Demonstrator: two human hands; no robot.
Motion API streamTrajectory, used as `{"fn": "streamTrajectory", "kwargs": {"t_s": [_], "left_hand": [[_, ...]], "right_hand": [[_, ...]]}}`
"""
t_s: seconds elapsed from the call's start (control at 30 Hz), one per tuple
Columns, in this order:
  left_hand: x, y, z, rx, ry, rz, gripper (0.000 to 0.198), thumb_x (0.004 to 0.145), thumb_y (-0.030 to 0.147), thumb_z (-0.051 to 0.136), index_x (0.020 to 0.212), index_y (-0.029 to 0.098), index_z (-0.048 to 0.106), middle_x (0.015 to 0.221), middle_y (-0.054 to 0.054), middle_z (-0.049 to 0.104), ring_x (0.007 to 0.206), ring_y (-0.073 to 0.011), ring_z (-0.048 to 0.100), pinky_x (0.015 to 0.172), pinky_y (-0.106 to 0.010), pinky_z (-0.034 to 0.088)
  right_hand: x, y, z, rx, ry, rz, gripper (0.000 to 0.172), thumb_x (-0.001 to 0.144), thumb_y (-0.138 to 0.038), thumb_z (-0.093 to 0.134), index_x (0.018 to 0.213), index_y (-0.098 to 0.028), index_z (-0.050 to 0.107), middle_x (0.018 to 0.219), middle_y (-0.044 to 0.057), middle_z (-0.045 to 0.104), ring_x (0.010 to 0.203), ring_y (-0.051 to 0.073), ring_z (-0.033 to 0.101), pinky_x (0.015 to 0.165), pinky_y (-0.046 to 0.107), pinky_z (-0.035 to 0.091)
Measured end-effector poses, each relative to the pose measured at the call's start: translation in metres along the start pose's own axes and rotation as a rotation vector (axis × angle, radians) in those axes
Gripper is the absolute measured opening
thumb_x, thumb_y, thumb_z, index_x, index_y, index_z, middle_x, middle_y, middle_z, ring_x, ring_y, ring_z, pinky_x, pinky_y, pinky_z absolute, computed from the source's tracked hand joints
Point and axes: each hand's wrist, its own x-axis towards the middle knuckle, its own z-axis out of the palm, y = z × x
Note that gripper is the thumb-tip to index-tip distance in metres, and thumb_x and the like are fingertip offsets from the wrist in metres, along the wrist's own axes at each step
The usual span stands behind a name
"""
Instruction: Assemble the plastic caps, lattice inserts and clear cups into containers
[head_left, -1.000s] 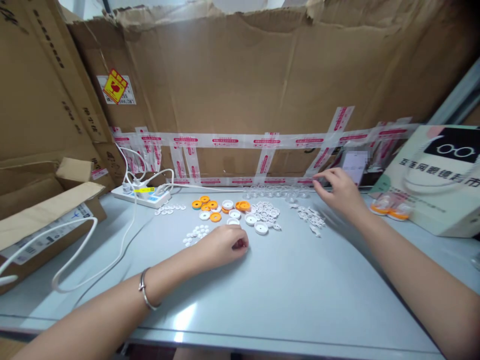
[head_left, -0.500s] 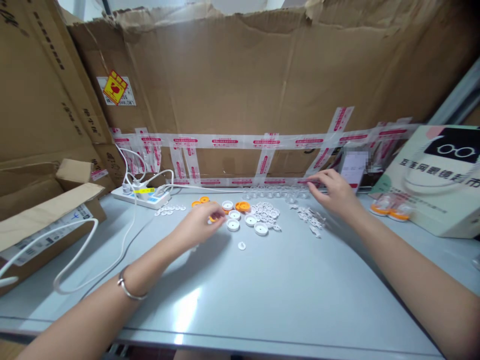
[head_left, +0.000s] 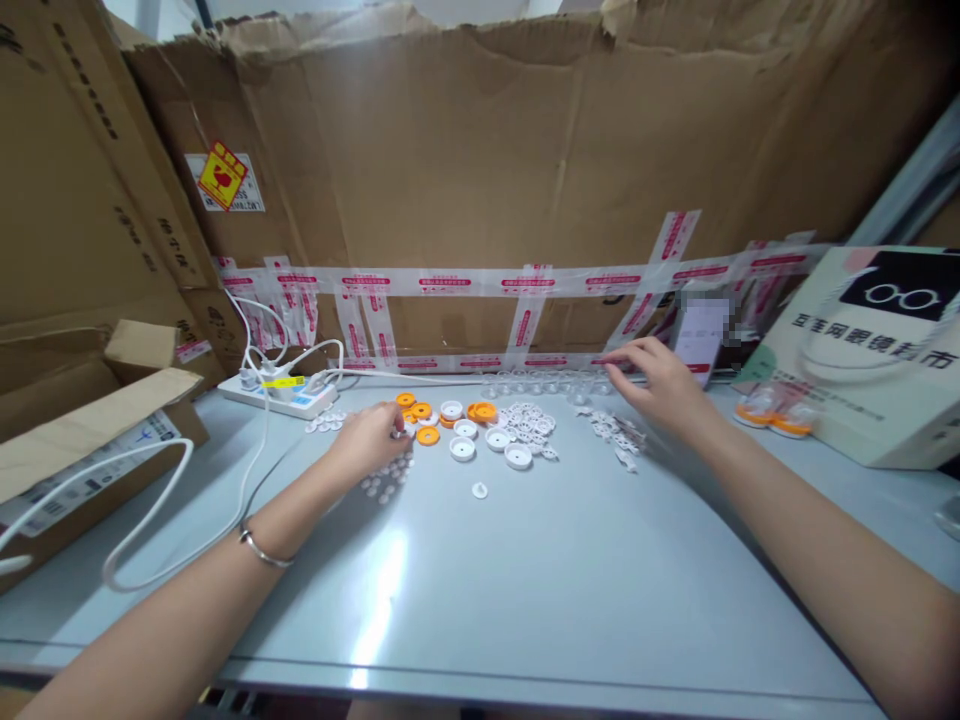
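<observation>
Cardboard stands behind a shiny grey table. Round orange and white parts lie mid-frame. The right hand is open; whether the left hand grips, I cannot tell.

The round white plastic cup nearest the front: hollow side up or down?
Up. The round white plastic cup shows its sunken inside within a raised rim.

Power strip near open carton
</observation>
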Motion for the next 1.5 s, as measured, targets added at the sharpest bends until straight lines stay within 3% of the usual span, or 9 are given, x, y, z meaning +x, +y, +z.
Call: {"fn": "streamTrajectory", "kwargs": {"t_s": [0.13,0.23,0.33,0.53,0.77,1.0,1.13,1.37,1.5], "left_hand": [[-0.015,0.020,-0.011,-0.167,0.151,0.109,0.018,0.077,0.028,0.053,0.091,0.017,0.052,0.095,-0.006,0.062,0.090,-0.0215,0.057,0.077,-0.032,0.042],[-0.028,0.039,-0.007,-0.455,0.080,0.382,0.030,0.077,0.031,0.058,0.103,0.019,0.052,0.101,-0.005,0.061,0.091,-0.0175,0.057,0.081,-0.030,0.043],[-0.036,0.052,0.004,-0.433,-0.032,0.507,0.024,0.077,0.029,0.060,0.098,0.019,0.059,0.100,-0.006,0.062,0.096,-0.0191,0.055,0.087,-0.034,0.041],[-0.035,0.056,0.013,-0.346,-0.153,0.500,0.023,0.076,0.027,0.059,0.097,0.018,0.063,0.094,-0.007,0.062,0.090,-0.0204,0.055,0.080,-0.033,0.042],[-0.034,0.053,0.014,-0.363,-0.128,0.485,0.023,0.077,0.027,0.058,0.098,0.018,0.062,0.098,-0.007,0.062,0.096,-0.0210,0.054,0.085,-0.035,0.040],[-0.032,0.054,0.017,-0.318,-0.180,0.475,0.022,0.075,0.028,0.061,0.094,0.018,0.063,0.092,-0.005,0.063,0.088,-0.0200,0.056,0.079,-0.031,0.041],[-0.032,0.054,0.019,-0.333,-0.219,0.450,0.027,0.074,0.029,0.063,0.098,0.017,0.061,0.093,-0.006,0.065,0.088,-0.0203,0.058,0.078,-0.030,0.042],[-0.019,0.015,-0.030,-0.349,-0.172,0.353,0.027,0.078,0.038,0.056,0.096,0.019,0.062,0.102,-0.006,0.065,0.093,-0.0188,0.058,0.082,-0.029,0.043],[-0.011,-0.032,-0.062,-0.030,-0.345,0.116,0.015,0.071,0.026,0.053,0.078,0.019,0.064,0.085,-0.004,0.067,0.076,-0.0187,0.060,0.066,-0.026,0.043]], "right_hand": [[0.001,-0.004,-0.001,0.007,0.004,-0.008,0.016,0.081,-0.027,0.047,0.086,-0.020,0.060,0.086,0.007,0.056,0.085,0.022,0.057,0.079,0.036,0.046],[0.001,-0.006,0.000,0.009,-0.006,-0.017,0.016,0.081,-0.026,0.047,0.087,-0.019,0.060,0.087,0.008,0.057,0.085,0.022,0.058,0.077,0.036,0.046],[0.001,-0.008,0.001,0.008,-0.001,-0.036,0.016,0.081,-0.026,0.047,0.088,-0.019,0.060,0.088,0.008,0.057,0.086,0.022,0.058,0.078,0.037,0.046],[0.002,-0.019,0.002,0.041,-0.014,-0.051,0.014,0.082,-0.025,0.047,0.087,-0.021,0.059,0.088,0.007,0.056,0.086,0.022,0.058,0.078,0.037,0.046],[0.002,-0.059,-0.002,0.177,-0.117,-0.118,0.015,0.085,-0.026,0.046,0.090,-0.020,0.059,0.092,0.009,0.058,0.089,0.022,0.056,0.080,0.038,0.044],[-0.010,-0.110,0.003,0.512,-0.585,-0.196,0.018,0.081,-0.035,0.057,0.087,-0.019,0.061,0.081,0.004,0.061,0.077,0.016,0.055,0.072,0.030,0.044],[-0.019,-0.127,0.012,0.500,-0.668,-0.225,0.026,0.077,-0.039,0.062,0.093,-0.018,0.063,0.084,0.005,0.059,0.081,0.018,0.054,0.072,0.031,0.044],[-0.023,-0.127,0.014,0.488,-0.690,-0.205,0.032,0.075,-0.041,0.063,0.097,-0.018,0.063,0.089,0.007,0.059,0.086,0.020,0.054,0.074,0.033,0.044],[-0.023,-0.125,0.014,0.495,-0.674,-0.219,0.028,0.079,-0.041,0.060,0.097,-0.019,0.063,0.091,0.008,0.060,0.087,0.020,0.055,0.077,0.035,0.045]]}}
